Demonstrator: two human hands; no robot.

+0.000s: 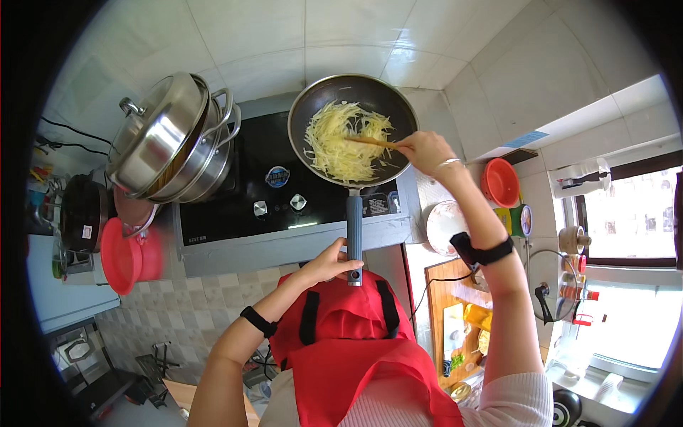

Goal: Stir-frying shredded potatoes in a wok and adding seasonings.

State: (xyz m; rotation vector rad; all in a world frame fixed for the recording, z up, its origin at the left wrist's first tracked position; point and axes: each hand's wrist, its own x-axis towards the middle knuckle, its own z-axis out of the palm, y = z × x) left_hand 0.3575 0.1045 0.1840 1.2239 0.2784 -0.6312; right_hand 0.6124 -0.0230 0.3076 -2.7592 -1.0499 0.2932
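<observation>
A dark wok [341, 95] with a steel rim stands over the right side of the black gas hob [240, 213]. Pale yellow vegetable shreds [341, 144], which look like potato, lie heaped inside it. My left hand [332, 262] grips the wok's blue-grey handle [354, 224] near its end, over the front of my red apron. From the wok's right side, my right hand [427, 151] holds a wooden spatula [373, 141]. Its far end is down among the shreds, so its tip is hidden.
A lidded steel steamer pot [171, 139] fills the hob's left side, beside red plastic basins [120, 256]. Right of the hob are a patterned plate [443, 229], an orange bowl [500, 182] and a wooden cutting board [435, 299] with a cleaver [453, 325]. A glass lid [552, 267] stands near the window.
</observation>
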